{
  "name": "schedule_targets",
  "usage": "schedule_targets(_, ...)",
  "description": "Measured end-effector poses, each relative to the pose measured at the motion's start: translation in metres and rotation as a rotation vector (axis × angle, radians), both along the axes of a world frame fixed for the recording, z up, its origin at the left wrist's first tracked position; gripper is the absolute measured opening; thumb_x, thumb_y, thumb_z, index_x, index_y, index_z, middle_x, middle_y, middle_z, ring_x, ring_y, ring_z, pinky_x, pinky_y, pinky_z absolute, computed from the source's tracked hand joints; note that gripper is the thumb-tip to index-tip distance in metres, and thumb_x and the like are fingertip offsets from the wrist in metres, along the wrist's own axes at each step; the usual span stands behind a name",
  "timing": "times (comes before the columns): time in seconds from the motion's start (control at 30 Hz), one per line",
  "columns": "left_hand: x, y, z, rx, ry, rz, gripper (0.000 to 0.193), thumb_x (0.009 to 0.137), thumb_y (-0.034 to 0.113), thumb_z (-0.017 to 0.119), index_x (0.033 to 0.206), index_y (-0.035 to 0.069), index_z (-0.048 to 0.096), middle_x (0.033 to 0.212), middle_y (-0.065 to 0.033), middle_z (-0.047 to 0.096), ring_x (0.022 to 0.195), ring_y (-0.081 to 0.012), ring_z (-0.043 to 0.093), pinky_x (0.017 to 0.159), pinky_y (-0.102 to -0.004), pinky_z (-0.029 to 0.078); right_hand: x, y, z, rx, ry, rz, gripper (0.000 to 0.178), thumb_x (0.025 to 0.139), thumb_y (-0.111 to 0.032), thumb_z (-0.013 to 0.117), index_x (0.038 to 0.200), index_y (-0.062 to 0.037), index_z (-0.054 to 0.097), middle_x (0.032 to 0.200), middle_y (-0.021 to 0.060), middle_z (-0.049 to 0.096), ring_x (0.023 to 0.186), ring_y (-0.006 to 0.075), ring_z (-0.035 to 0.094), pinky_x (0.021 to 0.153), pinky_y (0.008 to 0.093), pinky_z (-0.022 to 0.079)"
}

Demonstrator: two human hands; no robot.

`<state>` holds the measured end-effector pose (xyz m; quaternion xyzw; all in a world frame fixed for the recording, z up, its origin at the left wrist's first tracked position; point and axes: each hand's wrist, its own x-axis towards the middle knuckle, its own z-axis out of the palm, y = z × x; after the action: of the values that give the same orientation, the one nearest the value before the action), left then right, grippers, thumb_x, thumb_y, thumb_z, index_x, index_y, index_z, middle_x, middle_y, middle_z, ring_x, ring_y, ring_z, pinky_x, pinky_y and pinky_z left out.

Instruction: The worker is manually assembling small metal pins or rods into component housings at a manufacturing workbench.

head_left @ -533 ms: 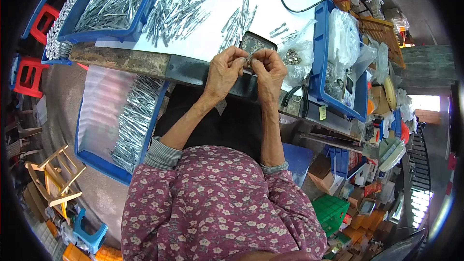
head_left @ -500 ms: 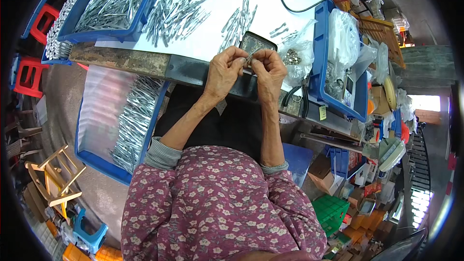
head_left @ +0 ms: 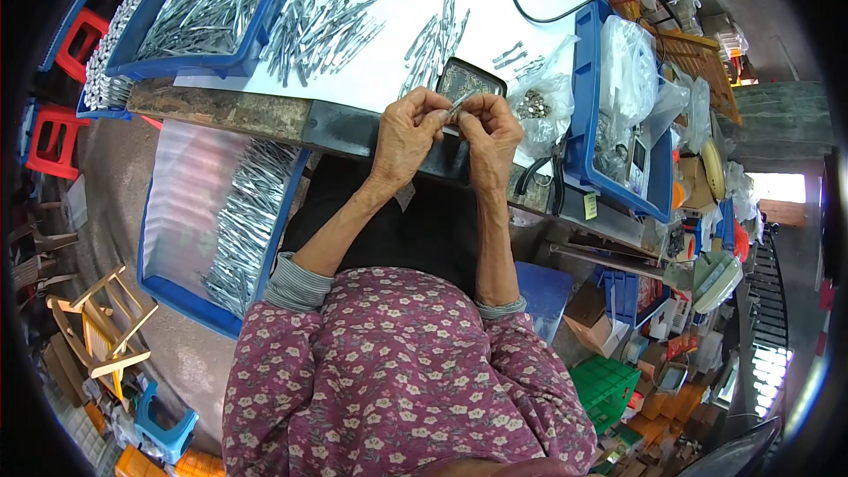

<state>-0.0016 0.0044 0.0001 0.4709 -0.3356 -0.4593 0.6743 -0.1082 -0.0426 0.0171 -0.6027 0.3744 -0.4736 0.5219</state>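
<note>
My left hand (head_left: pixel 405 135) and my right hand (head_left: pixel 491 136) meet at the table's front edge, thumbs and fingertips pinched on a thin, shiny metal strip (head_left: pixel 457 107). Both hands grip it, and most of it is hidden by the fingers. Just beyond the fingertips lies a dark shallow tray (head_left: pixel 480 70) holding tiny parts too small to name. A small pile of metal strips (head_left: pixel 438 38) rests beyond my left hand. To the right of my right hand is a clear plastic bag (head_left: pixel 552 88) with small round metal parts inside.
A larger heap of strips (head_left: pixel 320 34) lies left, beside a full blue bin (head_left: pixel 252 57). Lower left, another blue bin (head_left: pixel 190 311) holds more strips. Black-handled pliers (head_left: pixel 557 184) hang over the right table edge, near a blue crate (head_left: pixel 579 137) of bags. A black cable (head_left: pixel 521 9) curls behind.
Both hands stay almost in place over the tray's near edge. The fingers have shifted slightly, and the metal strip between them now shows at a somewhat different angle.
</note>
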Motion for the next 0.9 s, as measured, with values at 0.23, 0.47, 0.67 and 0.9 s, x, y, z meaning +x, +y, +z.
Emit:
schedule_targets(0.23,-0.0002,0.0027,0.0004,0.018,-0.031,0.005,0.003,0.08,0.0,0.055,0.083,0.0,0.056,0.065,0.0024,0.053,0.055,-0.0023,0.048,0.049,-0.0151,0.04,-0.0015,-0.0005,-0.0049,-0.03,0.023,-0.007,0.007,0.076,0.003,0.053,0.082,0.0005,0.053,0.071,0.0018,0.056,0.062,0.0059,0.053,0.055,0.0175,0.042)
schedule_targets(0.47,-0.0019,0.0028,0.0003,0.01,-0.034,0.021,0.003,0.08,0.0,0.055,0.083,0.0,0.056,0.065,0.0018,0.054,0.055,-0.0023,0.048,0.048,-0.0158,0.039,-0.0011,0.0008,-0.005,-0.036,0.028,-0.017,0.007,0.075,0.004,0.054,0.081,-0.0001,0.053,0.07,0.0014,0.056,0.06,0.0054,0.052,0.053,0.0173,0.04)
schedule_targets(0.67,-0.0022,0.0046,-0.0002,-0.002,0.002,0.003,0.002,0.08,-0.002,0.054,0.081,-0.001,0.055,0.065,0.0002,0.055,0.055,-0.0026,0.048,0.047,-0.0157,0.039,0.0,0.0046,-0.0015,-0.031,0.032,-0.022,0.007,0.074,0.004,0.052,0.08,0.0003,0.052,0.07,0.0019,0.054,0.061,0.0059,0.052,0.055,0.0182,0.042)
schedule_targets(0.9,-0.0002,0.0061,-0.0031,-0.002,0.051,-0.024,0.002,0.08,-0.002,0.054,0.081,-0.001,0.055,0.065,-0.0004,0.055,0.055,-0.0028,0.048,0.047,-0.0156,0.039,0.0003,0.0082,-0.0009,-0.049,0.032,-0.02,0.007,0.074,0.005,0.052,0.079,0.0,0.052,0.07,0.0008,0.054,0.062,0.0045,0.051,0.054,0.0177,0.041)
